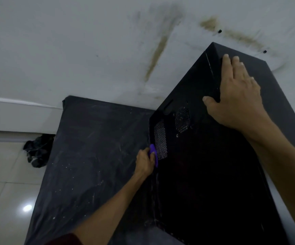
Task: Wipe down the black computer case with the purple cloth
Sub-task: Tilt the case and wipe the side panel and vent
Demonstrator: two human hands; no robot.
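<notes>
In the head view, the black computer case (205, 174) fills the right half of the frame. It stands on a dark, dust-speckled table cover (90, 156), and its far corner rises toward the upper right.

The left hand (145, 163) sits just left of centre, low in the frame. Its fingers are curled round the purple cloth (153, 153) and press it against the case's left edge. The cloth lies beside a tall mesh vent (161, 140), and only a small fold of purple shows past the knuckles (the rest is hidden inside the grip). A dark red sleeve (63, 239) shows at the bottom edge on that arm.

The right hand (238, 96) lies in the upper right, straddling the case's top ridge. Its fingers are close to straight and lie flat and slightly fanned on the far panel. The thumb is spread wide and touches the near panel. The hand rests on the case and holds nothing else.

A round perforated vent (183, 119) sits between the two hands, just below the right thumb.

Behind the case, across the upper frame, is a white wall (90, 41) with brownish streaks. Glossy floor tiles (5, 174) show at lower left. A dark bundle (37, 151) lies on them near the table's edge, too blurred to identify.
</notes>
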